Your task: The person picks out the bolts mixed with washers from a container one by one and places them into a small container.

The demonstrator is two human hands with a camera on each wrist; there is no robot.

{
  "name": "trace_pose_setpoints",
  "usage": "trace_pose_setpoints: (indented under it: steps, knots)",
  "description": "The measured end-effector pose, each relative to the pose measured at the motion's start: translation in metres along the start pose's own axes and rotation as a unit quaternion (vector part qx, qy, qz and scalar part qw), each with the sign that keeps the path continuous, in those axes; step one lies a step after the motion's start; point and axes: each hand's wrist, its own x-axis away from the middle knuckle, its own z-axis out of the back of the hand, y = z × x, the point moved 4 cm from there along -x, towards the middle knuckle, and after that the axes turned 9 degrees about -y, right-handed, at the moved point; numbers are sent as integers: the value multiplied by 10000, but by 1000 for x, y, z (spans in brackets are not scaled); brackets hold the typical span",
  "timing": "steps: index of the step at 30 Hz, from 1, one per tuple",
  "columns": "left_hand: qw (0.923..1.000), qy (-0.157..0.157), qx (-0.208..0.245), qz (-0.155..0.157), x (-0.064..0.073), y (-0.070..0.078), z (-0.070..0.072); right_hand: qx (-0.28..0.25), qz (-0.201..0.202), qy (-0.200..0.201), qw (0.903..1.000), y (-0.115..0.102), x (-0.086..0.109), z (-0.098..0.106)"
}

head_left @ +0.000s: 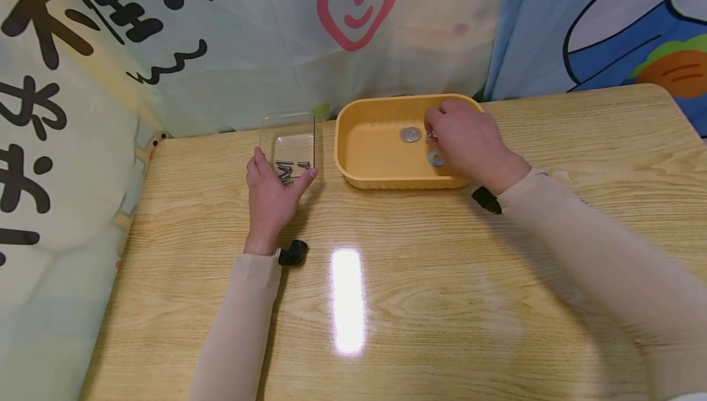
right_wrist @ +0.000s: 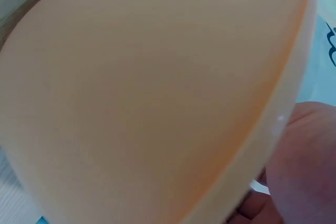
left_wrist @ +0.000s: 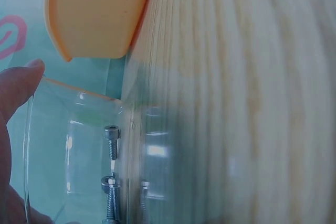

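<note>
My left hand (head_left: 272, 201) holds the near end of a clear plastic box (head_left: 287, 120), thumb at its right side and fingers at its left. Several metal socket-head screws (left_wrist: 112, 135) lie inside the box. To the right, my right hand (head_left: 469, 143) reaches into a yellow tray (head_left: 381, 183) with curled fingers. A small shiny metal piece (head_left: 431, 135) shows at its fingertips; its kind is too small to tell. Beside that hand, flat metal washers (head_left: 410, 135) lie on the tray's floor, with another grey washer (head_left: 436, 159) nearer the front. In the right wrist view the tray's wall hides most of the fingers.
Both containers stand near the back edge of a wooden table (head_left: 420, 278). Behind them hangs a printed cloth (head_left: 265, 38) with a pink heart and black writing. A dark wrist camera (head_left: 293, 253) sits on the left wrist, close above the table.
</note>
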Motion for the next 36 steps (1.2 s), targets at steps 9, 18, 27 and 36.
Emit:
trace_pose_setpoints:
  steps: [9,18,27,36]
  knots:
    - [10000,-14,-6,4,0,-1,0,-210,56,261,9994,-10,1,1]
    - [10000,47,-43,8,-1,-1,-1,-689,-107,343,9970,-16,-2,-1]
    - [10000,47,-40,-3,-1,-2,-1,-912,-302,271,9950,-25,-6,-5]
    - [10000,13,-32,-2,-1,-2,-1,-1310,-334,315,9903,-34,-8,-13]
